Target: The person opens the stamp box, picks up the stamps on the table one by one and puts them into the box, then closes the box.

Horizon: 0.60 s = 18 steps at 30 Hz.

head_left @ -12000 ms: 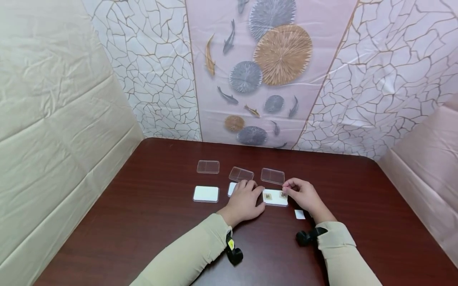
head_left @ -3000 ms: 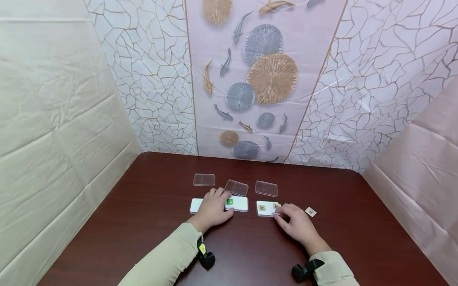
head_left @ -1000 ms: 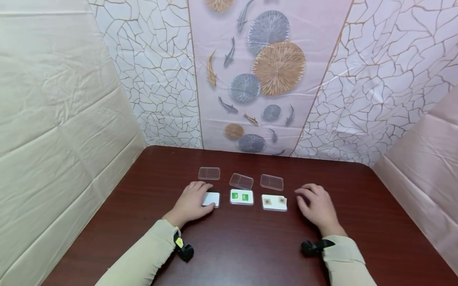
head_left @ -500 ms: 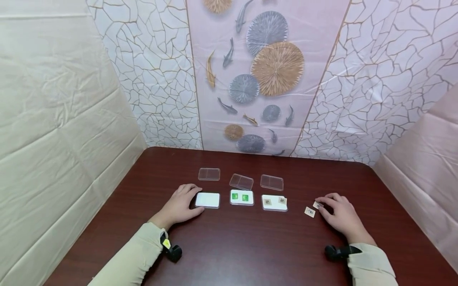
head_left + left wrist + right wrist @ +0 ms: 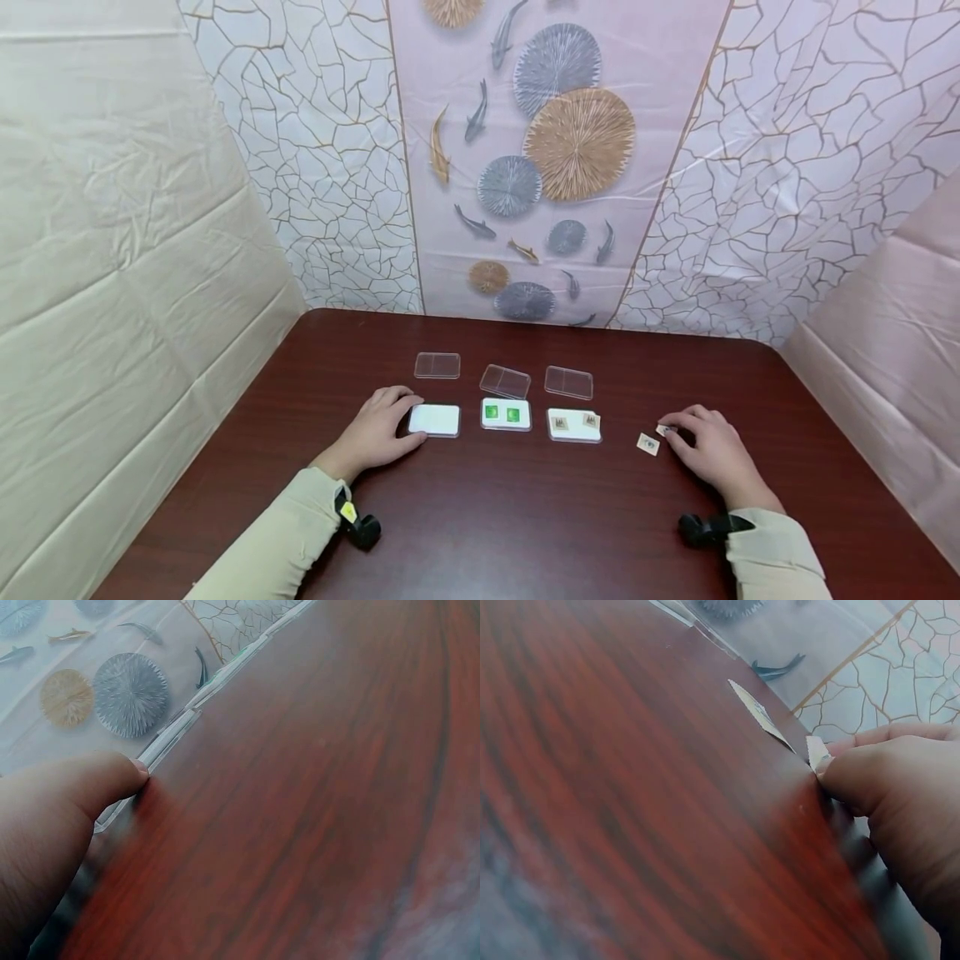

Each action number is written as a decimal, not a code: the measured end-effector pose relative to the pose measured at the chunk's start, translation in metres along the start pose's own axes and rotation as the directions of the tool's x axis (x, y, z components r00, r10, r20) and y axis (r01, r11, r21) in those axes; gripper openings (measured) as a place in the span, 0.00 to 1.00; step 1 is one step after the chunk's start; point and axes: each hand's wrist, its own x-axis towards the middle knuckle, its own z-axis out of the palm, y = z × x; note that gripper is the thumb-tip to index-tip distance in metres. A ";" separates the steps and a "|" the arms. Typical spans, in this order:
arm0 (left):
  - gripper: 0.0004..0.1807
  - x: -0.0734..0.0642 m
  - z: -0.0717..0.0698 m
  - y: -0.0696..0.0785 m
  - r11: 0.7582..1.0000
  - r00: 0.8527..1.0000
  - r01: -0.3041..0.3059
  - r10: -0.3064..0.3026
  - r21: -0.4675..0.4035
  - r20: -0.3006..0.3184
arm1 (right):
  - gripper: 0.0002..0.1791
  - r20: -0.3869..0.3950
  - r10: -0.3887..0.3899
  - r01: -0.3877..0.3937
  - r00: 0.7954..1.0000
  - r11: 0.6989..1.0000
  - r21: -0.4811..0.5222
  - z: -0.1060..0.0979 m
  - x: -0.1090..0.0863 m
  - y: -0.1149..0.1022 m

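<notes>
My left hand (image 5: 377, 429) holds the left edge of a flat clear plastic case with a white insert (image 5: 435, 421), thumb at the near corner and a finger at the far one. In the left wrist view the thumb tip touches the edge of the case (image 5: 169, 742). On the right, my right hand (image 5: 716, 450) pinches a small postage stamp (image 5: 817, 751) between thumb and index finger; the stamp's edge is tilted up off the table. Just left of it lies another stamp (image 5: 648, 444), flat with a dark round print.
Beside the held case lies a middle case (image 5: 506, 423) bearing two green stamps. Further right, another case (image 5: 574, 437) carries two beige stamps, one overhanging its right corner. Three clear lids, the left (image 5: 437, 365), middle (image 5: 505, 382) and right (image 5: 568, 382), lie behind the cases.
Over the last second my left hand slid left to the case's edge, uncovering its white insert. My right hand moved right to the loose stamps and took hold of one. Earlier, green stamps appeared on the middle case.
</notes>
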 end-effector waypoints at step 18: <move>0.32 0.001 -0.001 0.000 0.999 0.999 0.030 -0.029 -0.033 0.019 | 0.12 -0.116 0.408 -0.297 0.906 0.805 0.513 0.009 0.008 -0.015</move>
